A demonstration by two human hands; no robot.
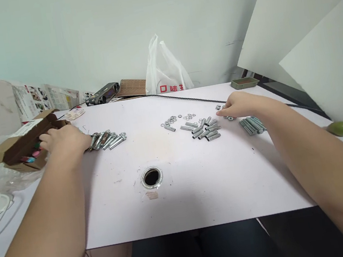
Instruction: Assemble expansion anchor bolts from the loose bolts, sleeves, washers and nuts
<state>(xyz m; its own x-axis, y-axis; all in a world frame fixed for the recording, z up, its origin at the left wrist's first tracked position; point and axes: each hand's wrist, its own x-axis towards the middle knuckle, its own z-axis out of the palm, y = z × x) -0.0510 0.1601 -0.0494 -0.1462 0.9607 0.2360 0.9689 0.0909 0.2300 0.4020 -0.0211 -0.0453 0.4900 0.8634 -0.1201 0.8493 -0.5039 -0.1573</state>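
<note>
My left hand [63, 140] hovers at the open cardboard box [13, 148], fingers spread over its near edge; nothing shows in them. Just right of it lies a pile of expansion bolts [109, 140] with nuts and washers on. On the right, my right hand [237, 105] reaches down among a few nuts [229, 118], its fingertips drawn together; whatever they pinch is hidden. Metal sleeves [204, 133] lie loose left of that hand, with washers [173, 118] behind them. Threaded rods [251, 125] lie in a bundle partly behind my right forearm.
A black cable [183, 98] crosses the table's back. Behind it stands a white plastic bag [165, 69]. A small green tray [244, 83] is at the back right, a green fruit [341, 128] at the right edge. A round hole [152, 177] opens in the tabletop.
</note>
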